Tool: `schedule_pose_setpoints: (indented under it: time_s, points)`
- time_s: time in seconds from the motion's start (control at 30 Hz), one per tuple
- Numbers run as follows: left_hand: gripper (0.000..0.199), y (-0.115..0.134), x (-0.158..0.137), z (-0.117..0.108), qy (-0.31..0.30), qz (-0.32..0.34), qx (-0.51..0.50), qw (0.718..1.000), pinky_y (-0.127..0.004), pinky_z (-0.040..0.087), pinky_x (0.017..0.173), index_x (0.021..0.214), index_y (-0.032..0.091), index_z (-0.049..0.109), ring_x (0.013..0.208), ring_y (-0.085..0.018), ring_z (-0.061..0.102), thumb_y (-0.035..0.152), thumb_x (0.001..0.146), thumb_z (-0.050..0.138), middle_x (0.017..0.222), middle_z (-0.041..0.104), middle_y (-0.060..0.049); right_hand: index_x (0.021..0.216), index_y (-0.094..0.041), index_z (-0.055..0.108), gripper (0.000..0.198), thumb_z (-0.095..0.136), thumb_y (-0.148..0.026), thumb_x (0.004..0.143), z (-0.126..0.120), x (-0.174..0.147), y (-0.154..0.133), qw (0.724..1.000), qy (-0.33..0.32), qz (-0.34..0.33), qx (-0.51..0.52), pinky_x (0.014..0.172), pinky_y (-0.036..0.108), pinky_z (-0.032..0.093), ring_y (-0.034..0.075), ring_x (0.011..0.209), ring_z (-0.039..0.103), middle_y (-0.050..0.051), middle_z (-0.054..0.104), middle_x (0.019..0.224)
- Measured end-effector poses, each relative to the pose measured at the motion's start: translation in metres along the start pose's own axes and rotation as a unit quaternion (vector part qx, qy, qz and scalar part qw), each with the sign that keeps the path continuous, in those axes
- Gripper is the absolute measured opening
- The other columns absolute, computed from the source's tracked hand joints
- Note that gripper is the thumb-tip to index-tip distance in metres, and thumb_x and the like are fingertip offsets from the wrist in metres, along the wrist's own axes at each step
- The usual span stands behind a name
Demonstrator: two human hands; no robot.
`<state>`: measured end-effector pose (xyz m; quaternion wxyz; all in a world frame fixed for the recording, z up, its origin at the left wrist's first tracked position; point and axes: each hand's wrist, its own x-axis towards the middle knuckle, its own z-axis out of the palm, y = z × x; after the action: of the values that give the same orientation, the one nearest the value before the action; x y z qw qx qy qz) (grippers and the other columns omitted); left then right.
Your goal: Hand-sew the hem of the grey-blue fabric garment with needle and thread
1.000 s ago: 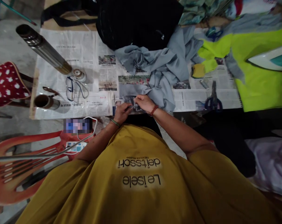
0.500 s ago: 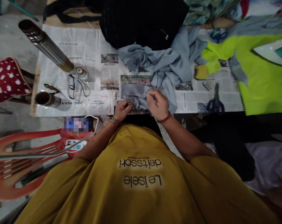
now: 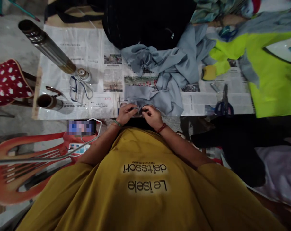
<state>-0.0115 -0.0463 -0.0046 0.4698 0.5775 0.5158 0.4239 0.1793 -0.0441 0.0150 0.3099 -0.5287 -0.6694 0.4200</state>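
Note:
A crumpled grey cloth trails over the newspaper-covered table to its front edge. There, my left hand pinches a bit of the cloth between thumb and fingers. My right hand is close beside it, fingers closed in a pinch near the same spot. A thin pale line shows in the gap between the fingertips; it is too small to name. What the right fingers hold is hidden.
Dark-handled scissors, a small grey cylinder and a yellow piece lie right. An iron rests on a neon-yellow garment. Left are a steel flask, glasses and a cup. A black bag sits behind.
My right hand has come down and left from above the cloth to my left hand, its fingers now in a pinch. My left hand has stayed in place.

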Motion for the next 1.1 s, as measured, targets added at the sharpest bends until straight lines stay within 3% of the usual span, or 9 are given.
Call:
schedule_pose_setpoints:
  time_s: [0.1,0.27,0.4,0.57,0.73,0.93,1.1]
  points:
    - [0.028,0.000,0.000,0.000,0.012,0.009,0.010,1.000,-0.022,0.049,0.058,0.086,0.016,0.073,0.060,-0.011,0.058,0.044,0.084,0.069,0.069,0.068,0.001,0.100,-0.020,0.067,0.015,0.058,-0.021,0.089,0.007,-0.006,0.001,0.990,0.025,-0.118,-0.073,0.085,0.035,0.058,0.021,0.094,0.067,0.011,0.072,0.106]
    - [0.025,0.000,0.001,-0.001,0.021,0.021,0.036,0.999,-0.023,0.051,0.062,0.086,0.017,0.074,0.064,-0.012,0.060,0.041,0.085,0.068,0.071,0.069,0.001,0.106,-0.023,0.071,0.020,0.052,-0.026,0.099,0.009,0.001,0.003,0.976,-0.005,-0.172,-0.135,0.095,0.038,0.057,0.023,0.104,0.067,0.011,0.072,0.107]
    - [0.027,0.000,0.002,-0.002,0.012,0.020,0.027,0.999,-0.023,0.053,0.060,0.089,0.017,0.075,0.061,-0.012,0.061,0.043,0.087,0.067,0.071,0.070,0.001,0.102,-0.024,0.073,0.024,0.050,-0.028,0.102,0.008,0.008,0.001,0.977,-0.018,-0.172,-0.125,0.097,0.037,0.055,0.021,0.103,0.067,0.009,0.073,0.104]
    - [0.025,-0.002,0.002,-0.001,0.020,-0.002,-0.008,1.000,-0.023,0.052,0.054,0.093,0.018,0.075,0.056,-0.011,0.059,0.041,0.088,0.066,0.073,0.071,0.001,0.104,-0.024,0.072,0.024,0.048,-0.028,0.102,0.011,0.012,-0.005,0.984,0.038,-0.149,-0.090,0.097,0.037,0.055,0.021,0.103,0.066,0.008,0.072,0.105]
    - [0.021,-0.007,0.005,0.000,0.036,-0.016,0.011,0.999,-0.024,0.052,0.058,0.100,0.019,0.074,0.059,-0.012,0.060,0.031,0.088,0.061,0.073,0.070,0.001,0.104,-0.024,0.069,0.024,0.045,-0.029,0.104,0.014,0.018,-0.008,0.971,-0.014,-0.196,-0.136,0.101,0.037,0.053,0.021,0.109,0.065,0.010,0.071,0.109]
    - [0.017,-0.003,0.007,0.000,0.053,-0.012,0.083,0.995,-0.025,0.054,0.075,0.096,0.018,0.072,0.079,-0.015,0.065,0.026,0.086,0.060,0.084,0.074,-0.001,0.102,-0.022,0.064,0.024,0.041,-0.029,0.105,0.015,0.023,-0.013,0.965,-0.023,-0.200,-0.170,0.095,0.034,0.055,0.021,0.104,0.067,0.011,0.071,0.105]
    - [0.015,-0.003,0.007,0.002,0.050,-0.003,0.095,0.994,-0.025,0.053,0.075,0.094,0.018,0.071,0.080,-0.015,0.063,0.027,0.087,0.061,0.085,0.073,-0.001,0.102,-0.024,0.064,0.022,0.041,-0.026,0.103,0.013,0.018,-0.024,0.969,-0.048,-0.188,-0.153,0.100,0.037,0.055,0.022,0.109,0.066,0.011,0.070,0.109]
